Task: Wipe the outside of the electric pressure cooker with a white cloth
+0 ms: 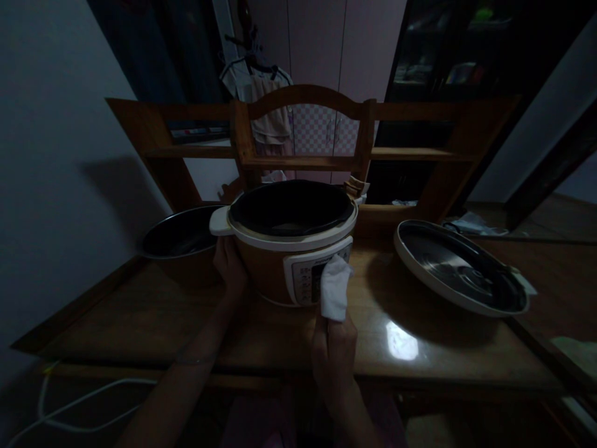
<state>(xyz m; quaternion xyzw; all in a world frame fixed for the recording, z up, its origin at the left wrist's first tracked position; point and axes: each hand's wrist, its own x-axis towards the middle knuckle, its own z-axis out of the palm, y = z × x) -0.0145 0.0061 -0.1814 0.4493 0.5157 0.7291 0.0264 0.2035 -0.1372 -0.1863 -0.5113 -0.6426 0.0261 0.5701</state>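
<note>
An electric pressure cooker (pixel 261 267) with a white rim and brown body stands uncovered on the wooden table, its dark inside showing. My left hand (pixel 230 266) grips its left side, just below the white side handle (pixel 221 222); some fingers are hidden behind the body. In my right hand (pixel 334 348) is a white cloth (pixel 334 289), bunched over the fingertips. The cloth covers part of the control panel (pixel 303 280) on the cooker's front and appears to touch it.
A dark inner pot (pixel 181 242) rests at the left, near the wall. At the right lies the round lid (pixel 461 270), inner side up. A wooden shelf frame (pixel 303 163) rises behind the cooker. White cable (pixel 84 401) hangs by the table's front left edge.
</note>
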